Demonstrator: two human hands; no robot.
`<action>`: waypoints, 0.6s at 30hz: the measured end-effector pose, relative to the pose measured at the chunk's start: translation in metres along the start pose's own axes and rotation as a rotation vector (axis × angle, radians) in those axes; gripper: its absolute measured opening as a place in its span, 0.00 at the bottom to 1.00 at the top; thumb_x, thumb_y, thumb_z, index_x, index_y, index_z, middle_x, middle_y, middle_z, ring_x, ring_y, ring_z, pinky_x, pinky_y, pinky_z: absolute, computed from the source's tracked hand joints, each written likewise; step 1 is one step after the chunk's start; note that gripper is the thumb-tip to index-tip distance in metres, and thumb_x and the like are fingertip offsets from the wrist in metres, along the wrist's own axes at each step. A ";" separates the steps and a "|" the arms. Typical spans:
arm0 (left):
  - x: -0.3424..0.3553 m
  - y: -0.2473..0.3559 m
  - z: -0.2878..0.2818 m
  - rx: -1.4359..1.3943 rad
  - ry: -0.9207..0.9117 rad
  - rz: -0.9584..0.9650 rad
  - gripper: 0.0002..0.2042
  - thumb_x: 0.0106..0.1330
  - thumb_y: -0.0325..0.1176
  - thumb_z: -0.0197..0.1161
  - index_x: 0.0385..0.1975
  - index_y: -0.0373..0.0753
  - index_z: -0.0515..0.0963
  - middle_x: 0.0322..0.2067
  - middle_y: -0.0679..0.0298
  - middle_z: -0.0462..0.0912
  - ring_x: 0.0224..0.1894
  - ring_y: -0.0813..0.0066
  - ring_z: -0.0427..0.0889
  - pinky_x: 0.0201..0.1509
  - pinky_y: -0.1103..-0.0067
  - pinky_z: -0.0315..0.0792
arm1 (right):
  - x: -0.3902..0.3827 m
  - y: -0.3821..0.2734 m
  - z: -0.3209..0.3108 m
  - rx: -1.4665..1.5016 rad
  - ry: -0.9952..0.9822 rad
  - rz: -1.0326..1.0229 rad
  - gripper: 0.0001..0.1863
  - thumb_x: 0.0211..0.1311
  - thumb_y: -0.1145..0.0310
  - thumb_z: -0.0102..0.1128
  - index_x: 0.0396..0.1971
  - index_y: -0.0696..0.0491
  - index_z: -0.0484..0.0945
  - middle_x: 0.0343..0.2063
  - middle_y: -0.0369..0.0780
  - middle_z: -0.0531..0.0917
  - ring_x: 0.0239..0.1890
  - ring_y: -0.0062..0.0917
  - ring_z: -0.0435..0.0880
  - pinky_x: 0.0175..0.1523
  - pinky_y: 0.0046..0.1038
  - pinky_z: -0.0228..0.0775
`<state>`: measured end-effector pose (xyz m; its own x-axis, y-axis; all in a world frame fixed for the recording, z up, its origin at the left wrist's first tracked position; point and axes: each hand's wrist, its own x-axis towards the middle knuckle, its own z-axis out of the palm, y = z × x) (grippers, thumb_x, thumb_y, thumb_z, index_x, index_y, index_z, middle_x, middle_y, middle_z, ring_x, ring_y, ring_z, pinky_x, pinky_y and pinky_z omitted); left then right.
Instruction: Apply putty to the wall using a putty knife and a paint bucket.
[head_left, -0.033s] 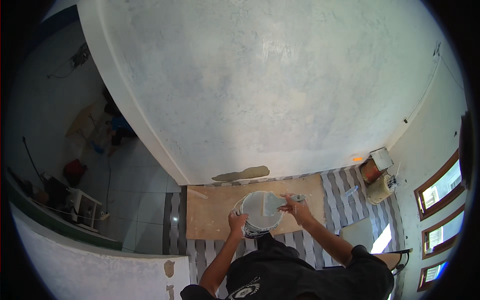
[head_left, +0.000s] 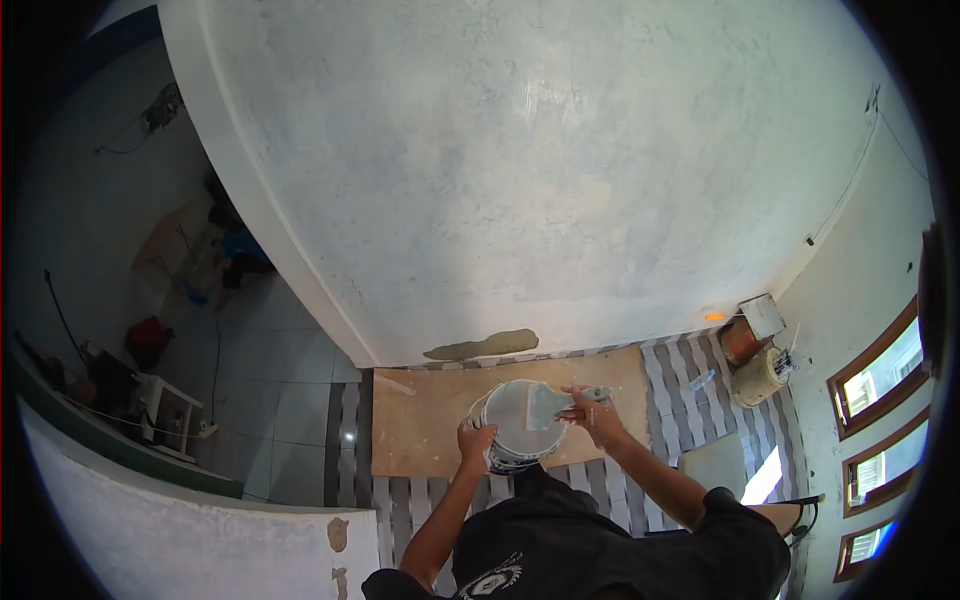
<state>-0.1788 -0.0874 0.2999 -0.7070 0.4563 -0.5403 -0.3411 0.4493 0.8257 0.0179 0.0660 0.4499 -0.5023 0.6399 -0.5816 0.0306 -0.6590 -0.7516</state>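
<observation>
A: Where does the flat-headed tool (head_left: 547,408) lie relative to the bucket (head_left: 510,464)?

B: Its broad head spans the right part of the bucket's open mouth, above the pale grey material (head_left: 503,408) (whether head and material touch cannot be told from this angle).

A: And its long axis?

B: It runs nearly crosswise: head to the left, handle to the right and tipped slightly toward the wall (head_left: 450,190). The head thus lies just left of the right fingers.

A: Which hand is nearer the head?

B: The right hand (head_left: 594,415), its fingers closed around the handle close to where it widens. The left hand (head_left: 477,446) grips the bucket's left side, across the mouth from the tool, thumb near the rim.

A: What lies beyond?

B: A brown board (head_left: 425,430) on the floor, extending to both sides of the bucket toward the wall's foot.
</observation>
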 end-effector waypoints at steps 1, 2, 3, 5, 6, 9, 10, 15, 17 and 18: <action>0.000 0.002 -0.001 0.033 0.002 0.018 0.12 0.36 0.29 0.64 0.20 0.35 0.69 0.18 0.60 0.73 0.22 0.67 0.73 0.28 0.70 0.68 | -0.002 -0.001 0.003 0.007 0.012 0.028 0.21 0.66 0.54 0.53 0.48 0.56 0.73 0.33 0.42 0.83 0.32 0.25 0.84 0.38 0.23 0.75; 0.001 0.005 0.000 0.062 0.006 0.038 0.12 0.35 0.30 0.64 0.19 0.35 0.69 0.18 0.59 0.73 0.22 0.66 0.73 0.28 0.70 0.68 | -0.002 -0.002 0.004 0.012 0.021 0.053 0.22 0.66 0.53 0.53 0.49 0.56 0.73 0.33 0.42 0.83 0.33 0.25 0.84 0.39 0.24 0.75; -0.003 0.013 0.002 0.057 -0.003 0.032 0.12 0.35 0.30 0.64 0.19 0.35 0.69 0.18 0.59 0.73 0.22 0.66 0.73 0.28 0.70 0.68 | -0.002 -0.003 0.004 0.006 0.031 0.053 0.22 0.66 0.53 0.53 0.49 0.56 0.73 0.33 0.42 0.83 0.33 0.25 0.84 0.39 0.24 0.75; -0.010 0.024 0.000 -0.084 -0.039 -0.037 0.11 0.35 0.29 0.64 0.19 0.34 0.71 0.19 0.59 0.75 0.23 0.65 0.74 0.30 0.70 0.69 | -0.003 -0.003 0.008 -0.004 0.021 0.036 0.23 0.66 0.52 0.52 0.49 0.56 0.73 0.33 0.43 0.83 0.35 0.27 0.84 0.41 0.24 0.75; -0.010 0.019 -0.001 -0.093 -0.037 -0.037 0.11 0.35 0.29 0.64 0.19 0.34 0.71 0.19 0.59 0.75 0.23 0.65 0.74 0.30 0.70 0.69 | -0.005 -0.002 0.010 -0.013 0.019 0.035 0.23 0.66 0.52 0.52 0.49 0.56 0.73 0.33 0.43 0.83 0.35 0.27 0.84 0.41 0.24 0.75; -0.018 0.015 -0.001 -0.066 0.019 0.013 0.12 0.35 0.28 0.64 0.21 0.33 0.72 0.20 0.60 0.76 0.24 0.67 0.75 0.30 0.71 0.69 | -0.012 0.006 0.012 -0.023 0.018 0.052 0.23 0.66 0.51 0.51 0.49 0.56 0.73 0.33 0.43 0.83 0.36 0.27 0.84 0.43 0.24 0.75; -0.023 0.015 0.000 -0.085 0.023 0.056 0.10 0.37 0.24 0.62 0.22 0.33 0.72 0.21 0.61 0.76 0.22 0.70 0.74 0.27 0.73 0.68 | -0.015 0.011 0.012 -0.045 0.015 0.047 0.24 0.67 0.51 0.50 0.49 0.56 0.73 0.33 0.43 0.83 0.37 0.27 0.84 0.43 0.24 0.75; -0.029 0.013 -0.012 -0.136 0.020 0.042 0.13 0.35 0.27 0.63 0.24 0.33 0.73 0.21 0.61 0.76 0.24 0.69 0.74 0.29 0.72 0.69 | -0.027 0.016 0.016 -0.118 0.008 0.074 0.25 0.67 0.49 0.49 0.50 0.56 0.73 0.34 0.44 0.83 0.38 0.27 0.84 0.44 0.24 0.74; -0.023 0.013 -0.015 -0.126 0.009 0.025 0.13 0.37 0.25 0.63 0.26 0.33 0.73 0.20 0.62 0.76 0.23 0.69 0.74 0.27 0.71 0.69 | -0.018 0.020 0.007 -0.144 -0.036 0.051 0.24 0.65 0.51 0.53 0.50 0.56 0.73 0.37 0.44 0.82 0.38 0.24 0.83 0.47 0.26 0.75; -0.026 0.024 -0.015 -0.106 0.033 0.064 0.12 0.38 0.23 0.63 0.26 0.33 0.73 0.20 0.63 0.75 0.22 0.71 0.73 0.26 0.72 0.69 | -0.014 0.020 0.005 -0.166 -0.061 -0.027 0.24 0.65 0.51 0.53 0.50 0.56 0.73 0.38 0.45 0.82 0.39 0.24 0.83 0.48 0.26 0.75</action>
<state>-0.1785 -0.0998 0.3364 -0.7487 0.4551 -0.4821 -0.3572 0.3357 0.8716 0.0211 0.0418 0.4443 -0.5560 0.6283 -0.5442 0.1558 -0.5644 -0.8107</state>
